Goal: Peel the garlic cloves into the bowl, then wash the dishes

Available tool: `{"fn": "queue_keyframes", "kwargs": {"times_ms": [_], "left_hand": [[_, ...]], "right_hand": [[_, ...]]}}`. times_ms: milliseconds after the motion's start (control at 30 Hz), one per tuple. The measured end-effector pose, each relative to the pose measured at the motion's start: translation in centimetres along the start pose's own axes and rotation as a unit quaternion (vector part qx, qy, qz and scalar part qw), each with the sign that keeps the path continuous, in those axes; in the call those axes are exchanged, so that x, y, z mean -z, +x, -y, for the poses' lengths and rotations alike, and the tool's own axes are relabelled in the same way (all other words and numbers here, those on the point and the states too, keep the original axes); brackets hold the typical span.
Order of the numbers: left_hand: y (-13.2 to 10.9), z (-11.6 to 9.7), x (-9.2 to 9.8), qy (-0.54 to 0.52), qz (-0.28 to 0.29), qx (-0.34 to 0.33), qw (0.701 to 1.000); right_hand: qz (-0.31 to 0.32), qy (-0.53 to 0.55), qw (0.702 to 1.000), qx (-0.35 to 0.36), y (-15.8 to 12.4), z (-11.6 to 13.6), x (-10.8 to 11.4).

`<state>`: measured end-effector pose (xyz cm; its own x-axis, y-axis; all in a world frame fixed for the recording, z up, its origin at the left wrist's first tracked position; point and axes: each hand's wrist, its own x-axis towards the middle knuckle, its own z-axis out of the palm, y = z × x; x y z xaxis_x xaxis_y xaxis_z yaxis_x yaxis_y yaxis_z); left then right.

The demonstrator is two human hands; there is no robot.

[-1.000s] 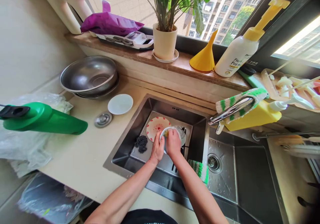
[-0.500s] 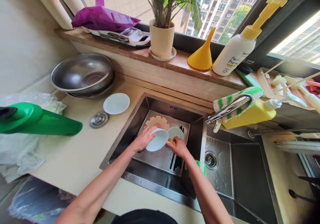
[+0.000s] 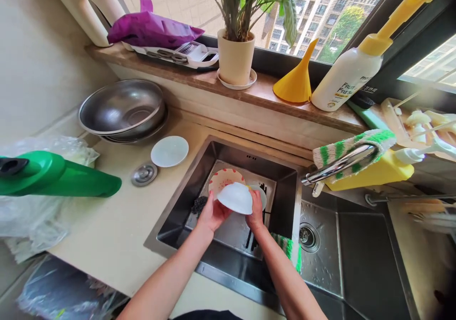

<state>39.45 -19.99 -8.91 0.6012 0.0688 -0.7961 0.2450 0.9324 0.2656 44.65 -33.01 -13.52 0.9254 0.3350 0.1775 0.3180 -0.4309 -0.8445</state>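
Over the left basin of the sink, a white bowl (image 3: 235, 197) is tilted with its outer side facing up. My left hand (image 3: 213, 211) grips the bowl's left rim. On the other side, my right hand (image 3: 255, 210) is closed round the right rim; its fingers under the bowl are hidden. A trace of yellow shows behind the bowl near the right fingers, too little to tell what it is. Below, a plate with red marks on its rim (image 3: 221, 177) lies in the basin, and a second white bowl (image 3: 263, 197) is partly covered by my hand.
A dark scouring pad (image 3: 199, 205) lies at the basin's left. Over the divider hangs a green-striped cloth (image 3: 285, 245). The faucet (image 3: 342, 164) reaches in from the right. Left on the counter are a white dish (image 3: 170, 151), a drain stopper (image 3: 144, 173), metal basins (image 3: 123, 108) and a green bottle (image 3: 64, 175).
The white bowl has turned over from its inside showing to its outside showing. My right hand has moved onto its rim; the yellow sponge it held is mostly out of sight. The view shifted slightly.
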Motion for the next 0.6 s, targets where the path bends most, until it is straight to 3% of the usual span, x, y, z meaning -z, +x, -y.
{"fn": "queue_keyframes", "kwargs": {"times_ms": [133,267,433,500,600], "left_hand": [[-0.8,-2.2,-1.1,-0.001,0.015,0.006,1.000],[-1.0,-2.0,-0.2,0.101,0.070,-0.075,0.990],[-1.3,-2.9,1.7,0.359,0.132,-0.176,0.907],[-1.2,-3.5,2.0,0.425,0.146,-0.199,0.871],[-0.7,-3.9,2.0,0.467,0.141,-0.229,0.843]], "right_hand": [[0.069,-0.082,0.994,0.028,0.2,-1.6,0.2],[0.149,-0.230,0.961,-0.028,1.1,-3.6,-0.4],[0.162,-0.349,0.909,-0.159,1.8,-6.5,-0.8],[0.191,-0.336,0.907,-0.169,1.8,-7.1,-1.2],[0.208,-0.304,0.915,-0.163,1.9,-6.8,-1.0]]}}
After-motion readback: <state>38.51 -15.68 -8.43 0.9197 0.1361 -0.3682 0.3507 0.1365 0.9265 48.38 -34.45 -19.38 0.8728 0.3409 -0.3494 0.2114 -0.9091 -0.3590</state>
